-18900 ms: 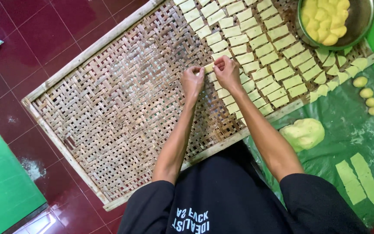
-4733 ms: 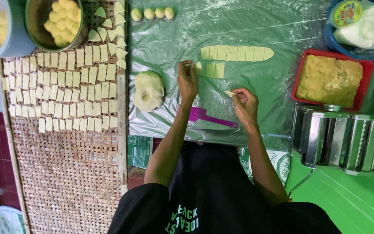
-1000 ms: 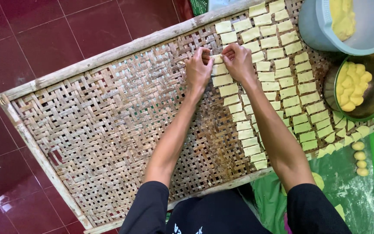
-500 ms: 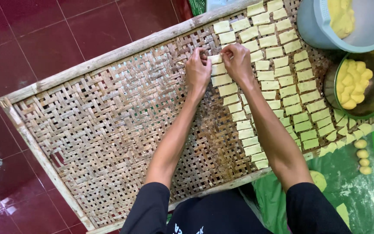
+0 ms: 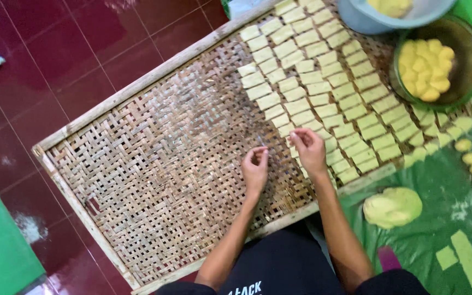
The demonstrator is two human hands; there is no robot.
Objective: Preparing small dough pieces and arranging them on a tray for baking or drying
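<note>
A large woven bamboo tray (image 5: 154,164) lies on the floor in front of me. Its right half carries rows of small pale dough rectangles (image 5: 323,82). My left hand (image 5: 255,166) hovers over bare weave near the tray's near edge, fingers loosely curled, nothing visible in it. My right hand (image 5: 308,148) rests at the near end of the dough rows, fingertips pinched together by the closest pieces; whether it holds one I cannot tell.
A metal bowl (image 5: 462,82) of yellow dough balls and a grey tub (image 5: 372,22) sit at the tray's far right. On green plastic sheeting (image 5: 443,218) lie a dough lump (image 5: 391,207), flat strips (image 5: 468,262) and small balls (image 5: 470,158). Dark red floor tiles (image 5: 55,60) lie left.
Both hands have drawn back from the far end of the dough rows toward me, to the near edge of the tray. The view shifted right, showing the green sheet and dough lump.
</note>
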